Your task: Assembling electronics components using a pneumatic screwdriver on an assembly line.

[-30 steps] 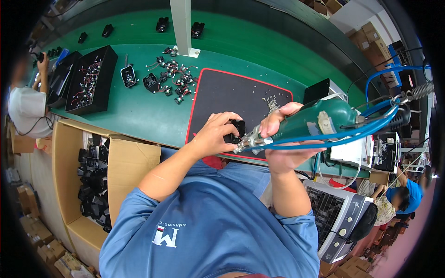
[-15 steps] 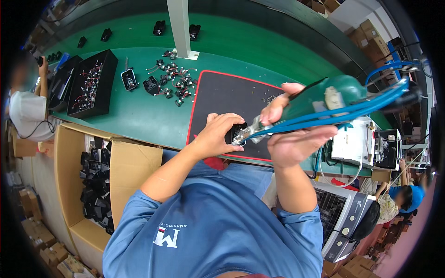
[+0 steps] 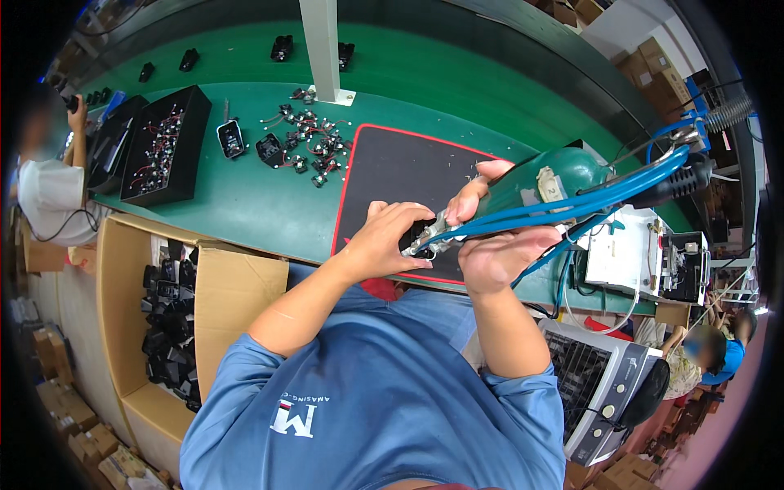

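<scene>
My left hand [image 3: 377, 245] is closed around a small black plastic housing [image 3: 415, 233] near the front of a black mat with a red border [image 3: 384, 155]. Fingers and thumb grip its sides, and they hide most of it. My right hand [image 3: 500, 263] holds a green power screwdriver [image 3: 527, 189] with its palm beneath and fingers across the front. The tool lies tilted, its metal nose [image 3: 429, 235] at the housing. Blue hoses [image 3: 604, 198] run along it to the upper right. Whether the tip touches a screw is hidden.
Wired small parts [image 3: 306, 135] lie scattered left of the mat. Beyond them stand a housing with a pale rim [image 3: 231, 139] and a black box [image 3: 196, 110]. A cardboard carton [image 3: 241, 327] holds black parts. A white machine [image 3: 625, 257] is at right; a metal post [image 3: 321, 49] rises behind.
The screwdriver's rear end and hoses have swung left and a little lower, and my right hand has shifted slightly left with them. My left hand stays on the housing.
</scene>
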A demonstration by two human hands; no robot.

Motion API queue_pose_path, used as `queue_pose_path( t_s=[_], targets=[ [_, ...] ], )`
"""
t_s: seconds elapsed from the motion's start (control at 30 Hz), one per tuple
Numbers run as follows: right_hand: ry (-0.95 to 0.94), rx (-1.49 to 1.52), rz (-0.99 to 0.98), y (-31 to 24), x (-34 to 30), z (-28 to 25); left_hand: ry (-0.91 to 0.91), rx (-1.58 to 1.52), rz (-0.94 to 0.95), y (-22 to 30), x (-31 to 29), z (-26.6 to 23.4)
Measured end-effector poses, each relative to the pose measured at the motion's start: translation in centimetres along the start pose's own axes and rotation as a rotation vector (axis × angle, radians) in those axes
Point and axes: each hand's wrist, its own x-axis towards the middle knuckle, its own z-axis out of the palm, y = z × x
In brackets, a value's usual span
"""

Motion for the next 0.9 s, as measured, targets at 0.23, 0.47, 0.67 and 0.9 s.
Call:
queue_pose_path(
  t_s=[0.23,0.47,0.67,0.9],
  targets=[
    [-0.036,0.048,0.0,1.4,0.3,0.2,-0.02,0.01,-0.012,-0.1,0.3,-0.3],
    [-0.091,0.113,-0.235,-8.4,5.2,-0.3,-0.042,0.167,0.006,-0.5,3.3,-2.3],
    [0.066,-0.138,-0.358,-8.8,3.6,-2.2,0.029,0.589,-0.1,-8.7,17.4,-7.3],
    [0.058,-0.391,-0.265,-6.1,0.2,-5.7,-0.095,0.598,-0.419,-18.0,24.0,-10.0]
  ],
)
